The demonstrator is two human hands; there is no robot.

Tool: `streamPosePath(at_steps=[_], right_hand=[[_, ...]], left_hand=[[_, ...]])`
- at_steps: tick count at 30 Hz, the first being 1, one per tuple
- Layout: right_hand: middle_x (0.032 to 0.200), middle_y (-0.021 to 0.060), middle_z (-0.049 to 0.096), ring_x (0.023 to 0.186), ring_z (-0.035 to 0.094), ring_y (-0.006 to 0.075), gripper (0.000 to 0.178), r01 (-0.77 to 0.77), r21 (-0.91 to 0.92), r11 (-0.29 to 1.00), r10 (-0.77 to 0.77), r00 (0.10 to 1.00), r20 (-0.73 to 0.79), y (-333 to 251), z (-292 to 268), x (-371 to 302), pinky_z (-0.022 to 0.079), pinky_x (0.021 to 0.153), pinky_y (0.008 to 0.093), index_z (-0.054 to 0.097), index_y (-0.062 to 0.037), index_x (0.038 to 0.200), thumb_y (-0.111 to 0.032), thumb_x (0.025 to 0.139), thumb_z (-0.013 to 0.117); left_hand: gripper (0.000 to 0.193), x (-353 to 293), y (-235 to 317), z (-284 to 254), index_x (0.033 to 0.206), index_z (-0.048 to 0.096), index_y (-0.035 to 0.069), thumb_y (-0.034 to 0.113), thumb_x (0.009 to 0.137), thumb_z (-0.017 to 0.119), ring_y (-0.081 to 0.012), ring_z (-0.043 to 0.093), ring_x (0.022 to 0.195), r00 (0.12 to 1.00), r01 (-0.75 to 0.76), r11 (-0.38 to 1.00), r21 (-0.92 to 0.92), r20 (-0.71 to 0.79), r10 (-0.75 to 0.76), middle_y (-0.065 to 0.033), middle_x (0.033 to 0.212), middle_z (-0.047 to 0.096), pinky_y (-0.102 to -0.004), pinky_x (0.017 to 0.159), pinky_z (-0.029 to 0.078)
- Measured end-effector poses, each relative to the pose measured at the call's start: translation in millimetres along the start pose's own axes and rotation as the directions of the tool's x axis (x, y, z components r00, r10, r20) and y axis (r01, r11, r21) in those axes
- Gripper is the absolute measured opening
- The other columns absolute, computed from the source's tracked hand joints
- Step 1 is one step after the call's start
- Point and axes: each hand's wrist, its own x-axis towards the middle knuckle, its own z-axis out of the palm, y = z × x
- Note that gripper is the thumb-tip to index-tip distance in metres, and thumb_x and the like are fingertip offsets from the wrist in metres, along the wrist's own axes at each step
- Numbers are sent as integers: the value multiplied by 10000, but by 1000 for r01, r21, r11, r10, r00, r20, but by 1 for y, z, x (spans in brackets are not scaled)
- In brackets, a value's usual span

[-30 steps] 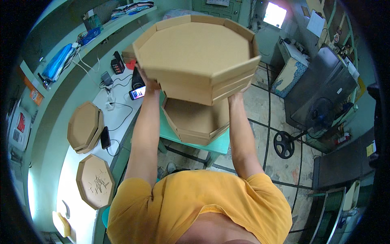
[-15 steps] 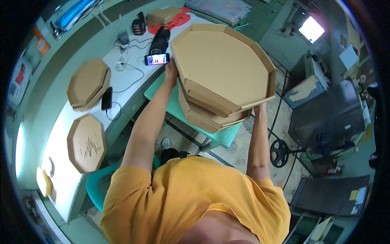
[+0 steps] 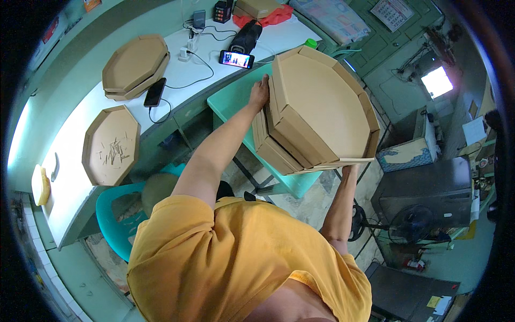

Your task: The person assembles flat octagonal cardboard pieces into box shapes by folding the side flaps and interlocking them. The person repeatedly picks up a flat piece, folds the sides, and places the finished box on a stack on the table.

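Note:
A stack of octagonal cardboard trays (image 3: pixel 327 107) stands on a light green plastic table (image 3: pixel 225 102) in front of me. The top tray lies with its raised rim upward and its inside bare. My left hand (image 3: pixel 259 92) is against the left side of the stack, its thumb and fingers at the cardboard edge. At the near right corner, my right hand (image 3: pixel 350 170) grips the stack from below, with most of its fingers hidden behind the cardboard. The trays sit close together, slightly out of line at the left.
On the white curved counter (image 3: pixel 70 166) lie more octagonal trays (image 3: pixel 134 64), a tray with cardboard scraps (image 3: pixel 110 145), a black phone (image 3: pixel 155 92) on a cable, and a propped lit phone (image 3: pixel 236 59). A green chair (image 3: pixel 115 214) stands left; a black fan (image 3: pixel 410 222) stands right.
The gap between upper and lower trays has closed, as the upper ones came down onto the rest. My left hand has shifted along the side. The whole view has turned.

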Motion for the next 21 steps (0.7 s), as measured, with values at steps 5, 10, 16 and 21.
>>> streamPosePath(at_steps=[5,10,16,21], right_hand=[[1188,104,580,1046,591,234,414,-9,-12,1000,9,1000,-12,3,-4,2,491,850,392,506,-53,1265,-284,922,490],[1179,100,583,1041,592,231,412,-27,-19,999,27,999,-25,2,-6,2,487,847,388,507,-51,1264,-276,919,489],[1170,95,586,1036,593,227,410,-52,-58,997,46,994,-102,9,-9,-12,482,843,384,509,-49,1263,-266,916,488],[1105,69,604,975,592,197,430,-14,22,1000,18,983,-183,-28,-26,-2,448,818,367,507,-47,1286,-187,883,454]], left_hand=[[697,-4,-11,-1,1125,600,-42,552,969,271,-470,493,1130,996,12,991,-131,85,-1,-340,1131,558,-467,950,370],[691,4,-27,6,1060,620,-71,533,973,297,-465,564,1033,996,-83,995,-56,19,85,-324,1023,613,-452,891,413],[691,25,-66,18,1063,613,-90,533,969,330,-411,573,1068,949,-311,950,28,65,309,-304,1061,616,-431,891,416],[633,43,-40,-8,1251,522,-30,513,962,370,-294,472,1240,950,-276,941,-194,90,298,-213,1300,531,-360,995,349]])
